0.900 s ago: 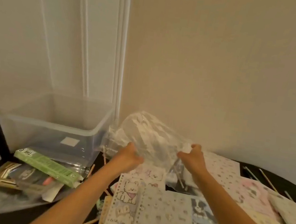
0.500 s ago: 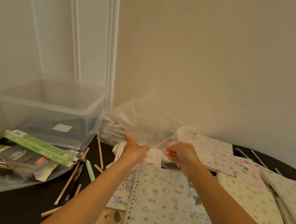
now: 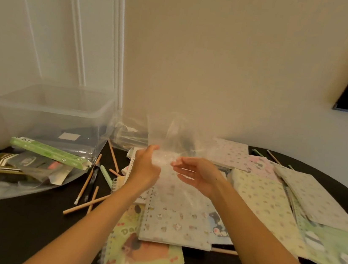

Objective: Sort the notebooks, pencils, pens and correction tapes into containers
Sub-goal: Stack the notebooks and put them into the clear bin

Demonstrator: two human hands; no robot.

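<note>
Clear plastic bag point(image 3: 174, 136) upright, long axis vertical, just above the spiral notebooks point(image 3: 179, 221); clear container point(image 3: 50, 106) well apart at far left. Gripped at its lower left edge by left hand point(image 3: 145, 168), fingers curled, nearer that container. Right hand point(image 3: 198, 177) half open, fingertips point(image 3: 178, 164) at the film, pinch impossible to confirm

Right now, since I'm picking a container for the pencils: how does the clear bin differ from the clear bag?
The clear bin is rigid and box-shaped; the clear bag is soft and crumpled. The bin stands on the table; the bag is lifted, gripped by the left hand. Both are see-through.
</note>
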